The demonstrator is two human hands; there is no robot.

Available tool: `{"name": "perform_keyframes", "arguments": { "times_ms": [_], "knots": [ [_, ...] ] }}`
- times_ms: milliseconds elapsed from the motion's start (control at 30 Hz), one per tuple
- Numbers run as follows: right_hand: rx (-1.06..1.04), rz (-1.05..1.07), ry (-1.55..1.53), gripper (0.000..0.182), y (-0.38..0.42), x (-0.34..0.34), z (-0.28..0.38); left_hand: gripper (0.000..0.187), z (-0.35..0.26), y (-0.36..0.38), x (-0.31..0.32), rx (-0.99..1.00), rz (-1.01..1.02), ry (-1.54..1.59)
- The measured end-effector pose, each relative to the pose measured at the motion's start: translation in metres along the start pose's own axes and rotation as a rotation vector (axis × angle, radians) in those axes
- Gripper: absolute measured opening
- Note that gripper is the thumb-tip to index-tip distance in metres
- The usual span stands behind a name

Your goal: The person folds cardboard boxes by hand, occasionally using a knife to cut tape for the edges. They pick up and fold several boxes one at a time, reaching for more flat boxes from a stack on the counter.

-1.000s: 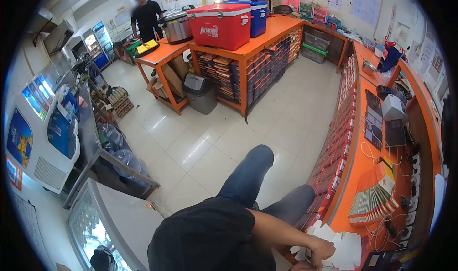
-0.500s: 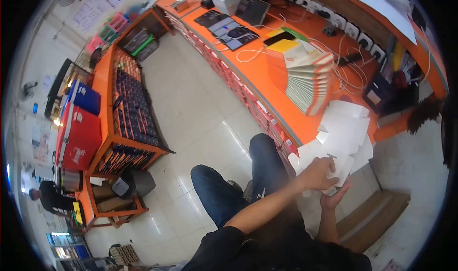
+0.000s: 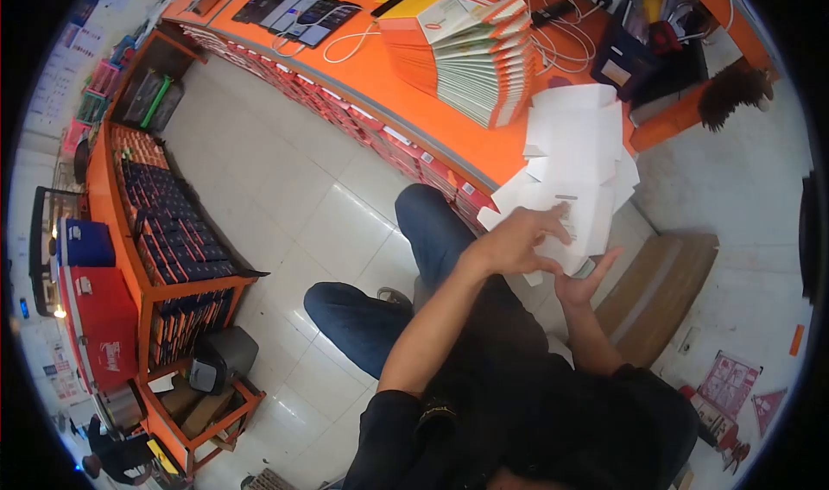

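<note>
Unfolded white card sheets (image 3: 577,136) lie overlapping at the orange counter's near end and reach out over its edge. My left hand (image 3: 518,240) is over the lower part of the top sheet, thumb and fingers apart, fingertips at its surface. Below it my right hand (image 3: 587,287), palm up, holds the sheet's lower end. A small grey-green patch shows by the right palm; what it is I cannot make out. A short dark slot or strip marks the sheet above my left fingers.
A fanned stack of orange-and-white folded boxes (image 3: 484,67) and several phones (image 3: 298,15) rest on the counter (image 3: 363,80). A dark holder (image 3: 630,63) stands behind. Shelves of dark boxes (image 3: 173,214) are at left. A co-worker (image 3: 117,451) is at lower left.
The view has shifted, so the counter and sheets appear higher and further left. My left fingers have spread from a bent, closed pose over the sheet.
</note>
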State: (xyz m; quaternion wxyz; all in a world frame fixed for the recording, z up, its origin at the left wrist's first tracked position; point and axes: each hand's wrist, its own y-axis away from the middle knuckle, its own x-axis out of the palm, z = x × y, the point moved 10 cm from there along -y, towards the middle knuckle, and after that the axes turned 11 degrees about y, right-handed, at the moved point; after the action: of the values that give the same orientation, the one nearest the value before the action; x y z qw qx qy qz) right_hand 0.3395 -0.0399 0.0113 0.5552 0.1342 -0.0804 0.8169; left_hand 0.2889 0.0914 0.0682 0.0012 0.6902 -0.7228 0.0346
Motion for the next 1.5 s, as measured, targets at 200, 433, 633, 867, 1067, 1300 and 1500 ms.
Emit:
{"name": "perform_keyframes", "arguments": {
  "times_ms": [200, 433, 633, 867, 1067, 1300, 1500],
  "knots": [
    [0.114, 0.011, -0.223, 0.069, 0.007, 0.012, -0.008, 0.046, -0.014, 0.011, -0.003, 0.044, 0.034, -0.028],
    [0.063, -0.008, -0.205, 0.075, 0.013, 0.013, -0.005, 0.045, 0.002, 0.015, -0.007, -0.002, 0.096, 0.075],
    [0.078, -0.038, -0.213, 0.071, 0.004, 0.01, 0.001, 0.026, 0.003, 0.021, -0.012, 0.149, 0.007, -0.083],
    [-0.353, -0.451, 0.356, 0.02, -0.063, -0.065, 0.105, 0.014, -0.108, 0.061, -0.046, 0.796, -0.7, -0.639],
    [-1.245, 0.269, 0.853, 0.038, 0.051, 0.133, 0.182, 0.016, -0.152, 0.158, -0.08, 0.698, -1.13, -0.114],
    [-1.274, 0.759, 0.404, 0.033, 0.123, 0.247, 0.132, 0.048, -0.153, 0.245, -0.054, 0.606, -0.765, 0.484],
    [-0.947, 1.125, 0.131, 0.031, 0.169, 0.301, 0.091, 0.019, -0.148, 0.352, -0.044, 0.784, -1.343, -0.258]
  ]
}}
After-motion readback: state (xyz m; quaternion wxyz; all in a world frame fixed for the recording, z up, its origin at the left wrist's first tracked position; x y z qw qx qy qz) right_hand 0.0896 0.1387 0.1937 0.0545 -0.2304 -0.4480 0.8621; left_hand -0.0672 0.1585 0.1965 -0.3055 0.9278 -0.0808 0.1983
